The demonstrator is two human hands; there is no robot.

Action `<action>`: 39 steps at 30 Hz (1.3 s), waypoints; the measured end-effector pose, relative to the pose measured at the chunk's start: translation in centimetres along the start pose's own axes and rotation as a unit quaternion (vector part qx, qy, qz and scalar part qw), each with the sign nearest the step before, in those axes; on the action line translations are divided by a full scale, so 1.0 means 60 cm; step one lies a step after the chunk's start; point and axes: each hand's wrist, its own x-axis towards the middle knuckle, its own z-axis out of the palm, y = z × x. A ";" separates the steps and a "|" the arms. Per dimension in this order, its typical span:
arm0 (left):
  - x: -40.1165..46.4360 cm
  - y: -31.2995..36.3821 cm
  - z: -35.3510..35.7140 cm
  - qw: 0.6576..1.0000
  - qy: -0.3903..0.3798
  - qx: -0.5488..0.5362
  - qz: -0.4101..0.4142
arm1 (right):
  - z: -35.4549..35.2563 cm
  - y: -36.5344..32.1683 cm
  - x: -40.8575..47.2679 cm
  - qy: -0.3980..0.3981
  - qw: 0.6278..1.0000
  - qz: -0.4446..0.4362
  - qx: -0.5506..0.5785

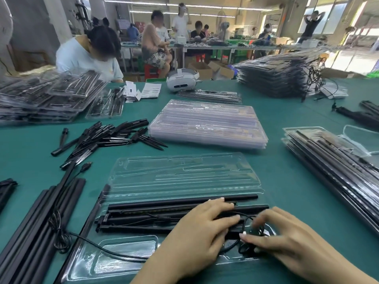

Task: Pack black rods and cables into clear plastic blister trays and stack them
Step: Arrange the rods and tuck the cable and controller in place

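Observation:
An open clear blister tray (pixel 180 177) lies before me on the green table. Several long black rods (pixel 164 210) sit side by side in its near half. My left hand (pixel 196 232) presses flat on the rods with straight fingers. My right hand (pixel 287 240) is just to the right, its fingertips pinching a coiled black cable (pixel 252 232) at the rods' right end. A thin cable (pixel 98 244) runs left across the tray's near pocket.
Loose long rods (pixel 41 218) lie at the near left, short black spikes (pixel 102 138) behind them. Empty trays (pixel 207 124) are stacked at center. Packed trays are piled at right (pixel 336 165), far right (pixel 274 78) and left (pixel 47 99). A white headset (pixel 181 79) and seated people are beyond.

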 end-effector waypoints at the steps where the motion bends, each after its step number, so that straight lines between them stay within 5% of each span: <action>1: 0.000 0.003 -0.003 0.998 0.002 0.054 0.018 | 0.002 0.000 -0.001 0.009 1.000 0.000 0.006; 4: 0.000 0.008 -0.013 0.991 0.013 0.127 0.029 | 0.008 0.001 -0.003 0.033 0.999 0.006 0.036; 11: -0.001 0.002 -0.015 0.999 0.004 -0.019 -0.035 | 0.010 0.015 0.001 0.016 0.993 0.008 0.113; 16: -0.004 0.021 -0.020 0.999 0.002 0.029 -0.038 | 0.005 0.022 0.004 -0.031 0.996 -0.012 0.081; 21: 0.000 0.058 0.001 0.979 -0.076 0.172 -0.085 | 0.017 0.021 0.001 -0.010 0.997 0.031 0.064; 24: 0.002 0.070 -0.010 0.980 -0.135 0.064 -0.131 | 0.018 0.013 -0.008 0.011 0.999 0.037 0.030; 26: 0.000 0.054 0.006 0.996 -0.016 0.060 -0.067 | 0.019 0.006 -0.015 0.018 0.999 0.040 0.013; 35: 0.001 0.060 0.023 0.982 -0.031 0.168 -0.077 | 0.017 -0.014 -0.015 0.086 0.993 0.076 -0.029; 39: 0.001 0.062 0.018 0.979 -0.030 0.190 -0.065 | 0.025 -0.026 -0.016 0.074 0.991 0.018 -0.110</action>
